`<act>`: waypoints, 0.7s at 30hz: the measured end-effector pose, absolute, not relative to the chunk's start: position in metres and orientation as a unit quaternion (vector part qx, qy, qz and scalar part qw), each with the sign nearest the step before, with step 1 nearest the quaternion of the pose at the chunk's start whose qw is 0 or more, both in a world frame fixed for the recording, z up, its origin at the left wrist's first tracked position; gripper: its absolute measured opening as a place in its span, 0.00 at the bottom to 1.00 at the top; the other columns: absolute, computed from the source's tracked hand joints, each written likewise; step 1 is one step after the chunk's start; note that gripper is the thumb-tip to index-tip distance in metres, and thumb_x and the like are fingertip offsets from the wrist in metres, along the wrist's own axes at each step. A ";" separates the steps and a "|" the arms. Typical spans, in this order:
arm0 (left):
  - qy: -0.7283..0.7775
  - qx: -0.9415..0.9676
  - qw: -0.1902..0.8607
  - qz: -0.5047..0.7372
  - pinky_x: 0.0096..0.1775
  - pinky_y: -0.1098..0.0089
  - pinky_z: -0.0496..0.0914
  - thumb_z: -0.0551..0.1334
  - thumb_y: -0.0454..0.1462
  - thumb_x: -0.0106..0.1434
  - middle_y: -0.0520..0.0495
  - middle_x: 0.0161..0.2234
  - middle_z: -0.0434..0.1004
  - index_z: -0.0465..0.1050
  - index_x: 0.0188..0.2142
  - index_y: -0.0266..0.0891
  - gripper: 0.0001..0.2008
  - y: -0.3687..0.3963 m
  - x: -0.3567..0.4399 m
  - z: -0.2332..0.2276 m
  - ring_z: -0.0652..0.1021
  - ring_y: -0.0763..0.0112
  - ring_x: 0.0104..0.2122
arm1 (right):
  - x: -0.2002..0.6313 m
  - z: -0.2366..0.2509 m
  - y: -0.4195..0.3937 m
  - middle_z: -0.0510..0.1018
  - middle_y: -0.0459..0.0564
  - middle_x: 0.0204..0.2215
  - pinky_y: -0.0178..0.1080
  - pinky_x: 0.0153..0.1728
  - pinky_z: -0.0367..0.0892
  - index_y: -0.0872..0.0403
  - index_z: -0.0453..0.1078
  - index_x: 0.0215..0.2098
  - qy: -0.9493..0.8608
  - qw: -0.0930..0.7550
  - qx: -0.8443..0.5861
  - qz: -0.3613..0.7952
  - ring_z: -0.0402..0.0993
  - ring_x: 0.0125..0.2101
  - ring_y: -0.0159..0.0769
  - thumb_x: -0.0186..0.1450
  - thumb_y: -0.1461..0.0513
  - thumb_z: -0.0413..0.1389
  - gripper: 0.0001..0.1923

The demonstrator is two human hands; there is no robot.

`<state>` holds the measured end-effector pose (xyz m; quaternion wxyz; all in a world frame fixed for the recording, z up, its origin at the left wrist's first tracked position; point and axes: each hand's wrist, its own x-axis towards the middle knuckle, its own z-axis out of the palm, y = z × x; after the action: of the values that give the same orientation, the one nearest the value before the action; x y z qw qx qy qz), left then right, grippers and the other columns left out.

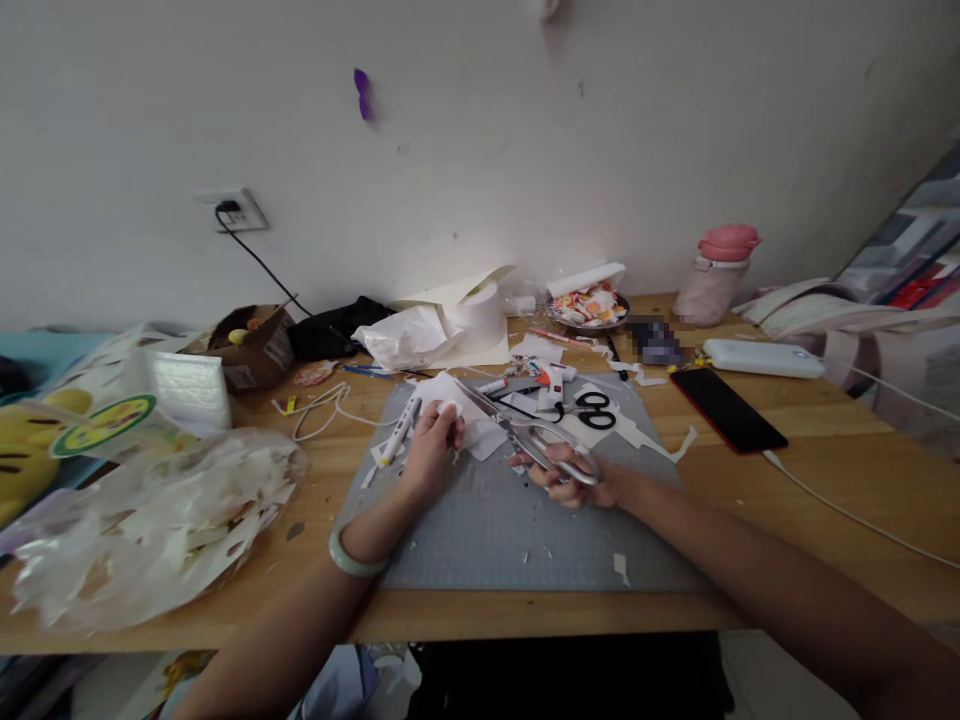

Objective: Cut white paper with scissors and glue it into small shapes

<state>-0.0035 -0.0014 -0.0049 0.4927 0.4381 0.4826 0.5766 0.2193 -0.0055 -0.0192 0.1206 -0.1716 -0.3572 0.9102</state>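
Pinched in my left hand [437,442] is a piece of white paper [480,432], raised over the grey cutting mat [480,540]. My right hand [562,478] is wrapped round the handles of large silver scissors [536,440]. Their blades point up and left and meet the paper's upper right side; whether the blades are apart I cannot tell. A white marker [400,430] lies just left of the paper. Beyond my right hand rest black-handled scissors [596,410] and a white-and-red glue gun [551,382]. Small paper scraps [621,568] are scattered on the mat.
A crumpled plastic bag [165,530] covers the table's left side. At the back are a cardboard box [255,350], a white roll [480,315] and a bowl of wrapped pieces [589,305]. To the right are a phone [727,410], a power bank [763,358] and a pink bottle [716,275].
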 end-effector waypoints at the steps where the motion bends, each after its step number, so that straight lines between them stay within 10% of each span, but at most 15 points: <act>1: 0.481 0.437 0.492 0.579 0.22 0.73 0.56 0.59 0.43 0.56 0.55 0.19 0.62 0.60 0.24 0.40 0.11 -0.002 -0.004 -0.005 0.62 0.76 0.17 | 0.220 -0.021 -0.004 0.57 0.34 0.19 0.26 0.10 0.36 0.57 0.63 0.46 -0.347 0.125 -0.156 0.916 0.42 0.12 0.17 0.54 0.51 0.60 0.27; 21: 0.508 0.415 0.456 0.601 0.20 0.75 0.54 0.58 0.40 0.55 0.57 0.16 0.60 0.59 0.25 0.40 0.09 -0.002 -0.002 0.000 0.61 0.77 0.16 | 0.222 -0.028 0.005 0.59 0.36 0.21 0.27 0.12 0.36 0.58 0.61 0.48 -0.342 0.073 -0.101 0.931 0.43 0.13 0.17 0.59 0.51 0.57 0.26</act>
<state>-0.0022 -0.0022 0.0003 0.4565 0.4148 0.5081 0.6012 0.2223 0.0054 -0.0281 0.0728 -0.1013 -0.3421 0.9314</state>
